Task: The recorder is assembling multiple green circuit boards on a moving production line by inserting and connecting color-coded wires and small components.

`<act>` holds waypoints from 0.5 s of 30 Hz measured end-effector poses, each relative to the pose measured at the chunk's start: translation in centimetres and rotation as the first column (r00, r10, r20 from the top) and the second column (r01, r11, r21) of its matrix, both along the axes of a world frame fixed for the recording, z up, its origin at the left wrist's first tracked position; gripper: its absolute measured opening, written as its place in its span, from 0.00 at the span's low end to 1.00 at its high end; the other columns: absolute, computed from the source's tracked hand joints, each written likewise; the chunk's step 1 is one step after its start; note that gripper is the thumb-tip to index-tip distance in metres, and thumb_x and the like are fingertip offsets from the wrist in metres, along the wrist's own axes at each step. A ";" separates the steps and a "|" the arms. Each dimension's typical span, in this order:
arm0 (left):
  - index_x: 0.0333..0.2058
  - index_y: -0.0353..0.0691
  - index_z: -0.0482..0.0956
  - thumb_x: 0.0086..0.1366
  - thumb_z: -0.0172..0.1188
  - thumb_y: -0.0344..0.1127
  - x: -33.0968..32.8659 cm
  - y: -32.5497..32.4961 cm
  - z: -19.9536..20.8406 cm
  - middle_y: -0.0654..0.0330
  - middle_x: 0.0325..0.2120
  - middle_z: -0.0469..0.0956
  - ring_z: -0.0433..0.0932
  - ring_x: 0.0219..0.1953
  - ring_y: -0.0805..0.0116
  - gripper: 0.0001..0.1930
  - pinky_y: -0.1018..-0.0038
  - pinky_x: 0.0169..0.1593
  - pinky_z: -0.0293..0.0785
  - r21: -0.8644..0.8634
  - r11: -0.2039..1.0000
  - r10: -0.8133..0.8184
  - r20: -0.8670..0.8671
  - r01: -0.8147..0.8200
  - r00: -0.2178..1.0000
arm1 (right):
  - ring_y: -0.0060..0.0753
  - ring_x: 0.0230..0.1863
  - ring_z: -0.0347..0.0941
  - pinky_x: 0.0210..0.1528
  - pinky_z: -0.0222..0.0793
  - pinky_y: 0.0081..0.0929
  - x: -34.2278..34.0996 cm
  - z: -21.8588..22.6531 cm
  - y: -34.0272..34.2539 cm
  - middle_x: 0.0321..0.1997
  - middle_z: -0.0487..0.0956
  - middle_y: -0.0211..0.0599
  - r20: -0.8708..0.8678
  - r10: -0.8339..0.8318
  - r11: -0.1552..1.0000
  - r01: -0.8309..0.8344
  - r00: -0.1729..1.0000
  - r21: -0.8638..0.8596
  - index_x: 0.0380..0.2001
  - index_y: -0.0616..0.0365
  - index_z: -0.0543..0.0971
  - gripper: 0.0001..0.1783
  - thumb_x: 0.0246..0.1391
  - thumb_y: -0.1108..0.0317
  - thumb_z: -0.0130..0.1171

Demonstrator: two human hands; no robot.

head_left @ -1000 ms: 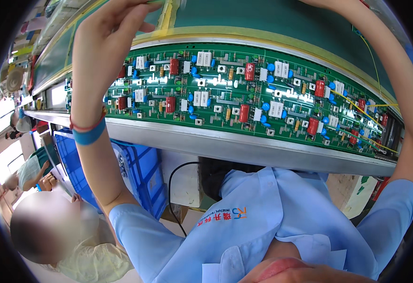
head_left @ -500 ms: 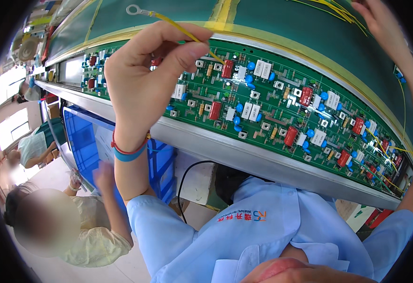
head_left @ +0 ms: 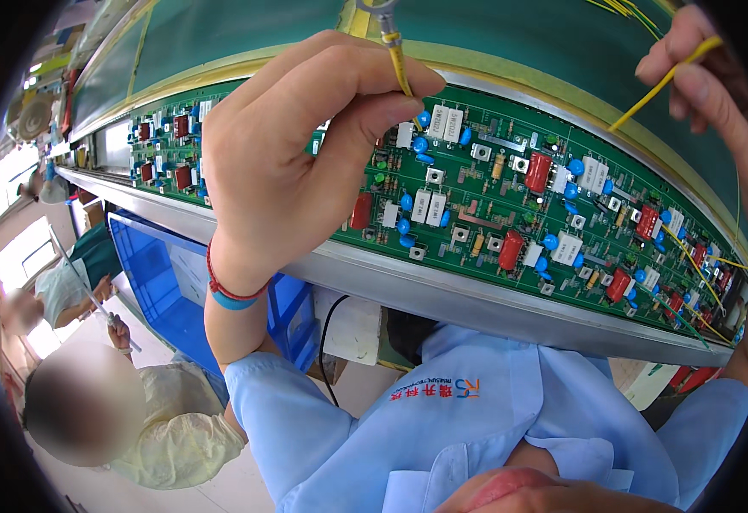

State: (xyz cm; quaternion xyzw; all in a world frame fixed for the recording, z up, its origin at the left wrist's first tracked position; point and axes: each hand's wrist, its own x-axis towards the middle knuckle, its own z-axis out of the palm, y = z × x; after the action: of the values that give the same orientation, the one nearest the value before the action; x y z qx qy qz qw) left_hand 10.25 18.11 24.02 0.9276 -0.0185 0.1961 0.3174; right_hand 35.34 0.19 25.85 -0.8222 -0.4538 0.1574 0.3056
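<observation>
- Judging by the wires (head_left: 692,260) laid over the circuit board (head_left: 477,184) at 3 o'clock, work seems partly done; loose wires (head_left: 620,11) lie seemingly unused on the counter (head_left: 511,43) at 1 o'clock
- A ring-ended yellow wire (head_left: 398,64) is pinched by the fingers of the left hand (head_left: 293,145) at 11 o'clock
- A yellow strand (head_left: 649,96) is grasped by the fingers of the right hand (head_left: 703,85) at 2 o'clock, possibly the same wire
- Red characters (head_left: 425,390) and a logo (head_left: 470,389) are shown on the shirt (head_left: 579,427) at 5 o'clock, small print on white blocks (head_left: 592,175)
</observation>
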 end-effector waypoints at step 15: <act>0.31 0.25 0.78 0.53 0.59 0.10 0.8 -1.4 -0.5 0.50 0.33 0.82 0.81 0.34 0.66 0.08 0.76 0.37 0.79 0.200 0.979 -0.036 0.008 0.034 0.999 | 0.34 0.29 0.76 0.31 0.73 0.25 -2.8 -2.6 -0.9 0.29 0.78 0.41 -0.182 0.062 0.998 -0.061 0.981 0.015 0.34 0.66 0.78 0.06 0.50 0.83 0.57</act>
State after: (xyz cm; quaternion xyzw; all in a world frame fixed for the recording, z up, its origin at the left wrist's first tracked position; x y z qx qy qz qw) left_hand 11.09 16.67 23.57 0.9531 -0.0564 0.1931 0.2261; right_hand 32.56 -0.73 23.23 -0.7885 -0.4499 0.2392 0.3445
